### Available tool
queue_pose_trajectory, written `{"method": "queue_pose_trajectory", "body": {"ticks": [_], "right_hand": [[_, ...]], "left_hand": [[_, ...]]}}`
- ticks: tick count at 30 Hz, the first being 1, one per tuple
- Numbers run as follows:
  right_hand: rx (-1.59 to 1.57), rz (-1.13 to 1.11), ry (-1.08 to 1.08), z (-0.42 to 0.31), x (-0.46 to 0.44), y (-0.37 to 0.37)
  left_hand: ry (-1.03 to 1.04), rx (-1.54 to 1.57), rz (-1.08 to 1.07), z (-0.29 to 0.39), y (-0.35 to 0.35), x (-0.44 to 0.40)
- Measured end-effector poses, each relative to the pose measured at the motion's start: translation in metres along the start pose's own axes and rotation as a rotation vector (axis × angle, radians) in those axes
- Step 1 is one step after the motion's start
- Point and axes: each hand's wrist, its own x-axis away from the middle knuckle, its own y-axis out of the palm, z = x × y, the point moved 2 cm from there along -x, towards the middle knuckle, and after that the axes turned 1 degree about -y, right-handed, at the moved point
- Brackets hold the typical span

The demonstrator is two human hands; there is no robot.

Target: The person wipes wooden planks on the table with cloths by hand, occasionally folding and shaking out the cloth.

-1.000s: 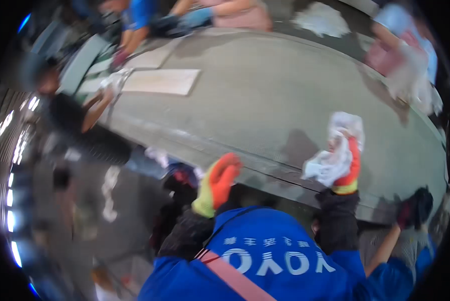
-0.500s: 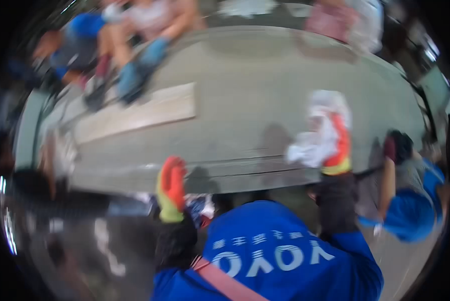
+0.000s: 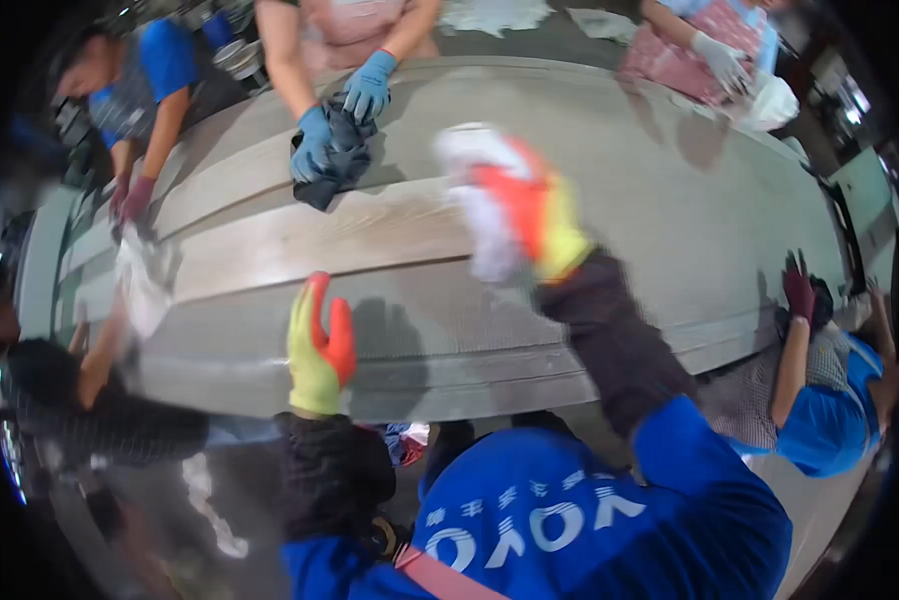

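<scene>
My right hand (image 3: 539, 215), in an orange and yellow glove and smeared by motion, grips a white cloth (image 3: 484, 235). It is at the right end of a pale wooden plank (image 3: 339, 237) that lies on a long grey belt-like surface (image 3: 609, 290). Whether the cloth touches the plank I cannot tell. My left hand (image 3: 319, 345), gloved alike, is empty, its thumb apart from the fingers. It is over the near edge of the surface, just short of the plank's near side.
Behind the first plank lies a second plank (image 3: 234, 190). Across from me, a person's blue gloves (image 3: 314, 145) press a dark cloth (image 3: 344, 160) on the planks. Other people work at the left, the far right and the near right. A white cloth (image 3: 141, 285) hangs at the left.
My right hand has swung left with the white cloth. The near plank has moved right, and a second plank shows behind it. My left hand has shifted slightly left, its thumb now spread.
</scene>
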Motion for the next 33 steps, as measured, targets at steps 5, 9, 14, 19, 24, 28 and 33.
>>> {"method": "queue_pose_trajectory", "body": {"ticks": [5,9,14,19,24,28,33], "right_hand": [[1.222,-0.240,-0.244,0.077,-0.013,0.124],[1.060,-0.160,-0.185,0.070,-0.046,-0.054],[0.600,0.339,0.327,0.103,-0.059,-0.297],[0.079,0.308,0.355,0.061,-0.071,-0.251],[1.050,-0.065,-0.326,0.081,-0.067,-0.037],[0.716,-0.684,-0.299,0.042,-0.078,0.147],[0.979,-0.258,-0.275,0.001,-0.076,-0.050]], "left_hand": [[0.247,-0.642,-0.213,-0.059,0.004,-0.076],[0.232,-0.802,-0.370,-0.021,0.051,-0.124],[0.254,-0.654,-0.439,0.012,0.099,-0.162],[0.086,-0.983,-0.065,-0.043,0.005,-0.155],[0.010,-1.034,-0.210,-0.054,0.007,-0.122],[-0.001,-0.894,-0.293,-0.011,0.019,-0.140],[0.101,-0.716,-0.386,-0.006,-0.020,-0.142]]}}
